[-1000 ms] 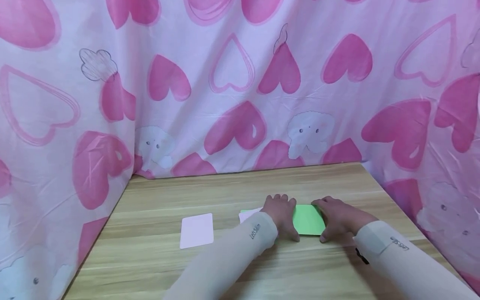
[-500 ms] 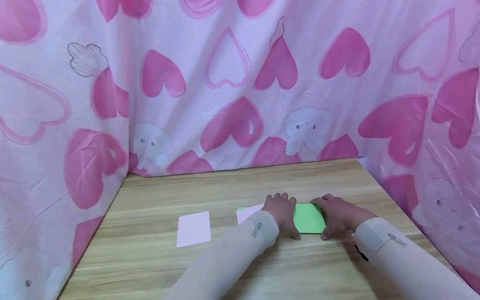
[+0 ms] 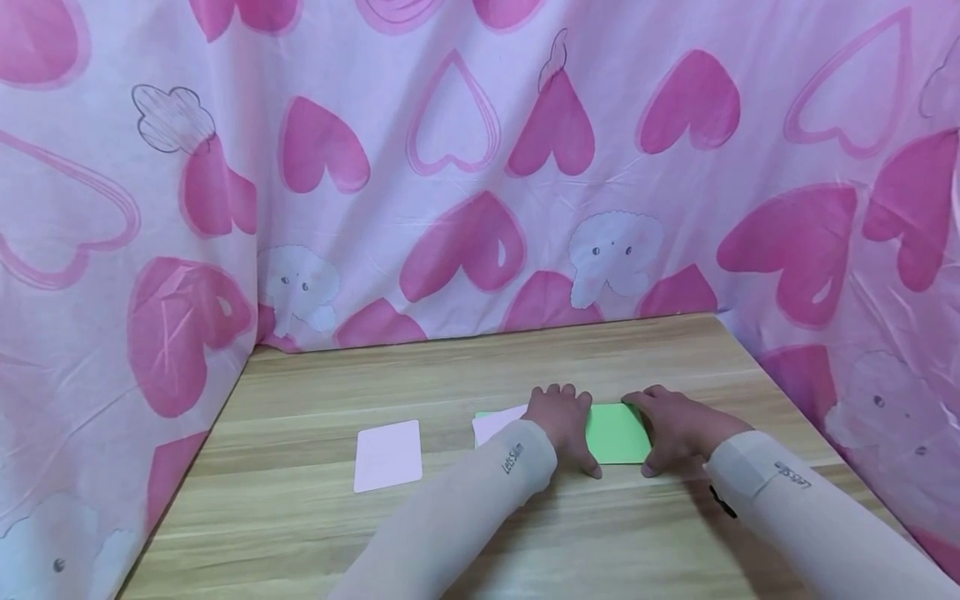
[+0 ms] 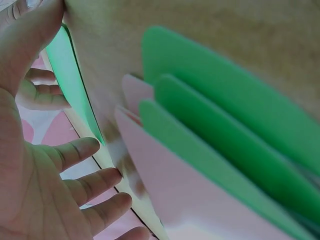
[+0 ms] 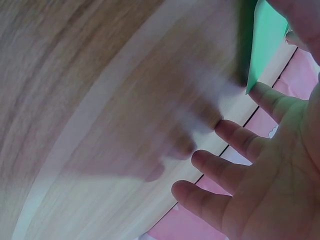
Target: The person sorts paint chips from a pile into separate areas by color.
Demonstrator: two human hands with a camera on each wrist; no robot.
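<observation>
A green card (image 3: 617,433) is between my two hands, right of the middle of the wooden table. My left hand (image 3: 558,423) grips it at the left side, thumb by the near corner and index finger by the far one. At the right side, my right hand (image 3: 675,429) holds it the same way. In the right wrist view, the index fingertip meets a corner of the green card (image 5: 265,42), while the other fingers spread over the tabletop. Beneath my left wrist lie several overlapping green and pink cards (image 4: 215,125), mostly hidden by the sleeve in the head view.
A single pale pink card (image 3: 387,456) lies flat farther left on the wooden table (image 3: 300,533). Pink heart-patterned cloth (image 3: 465,158) hangs along the back and both sides of the table. A small black item (image 3: 722,502) shows under the right cuff.
The head view has shifted slightly. Both hands and the green card stay in nearly the same place on the table.
</observation>
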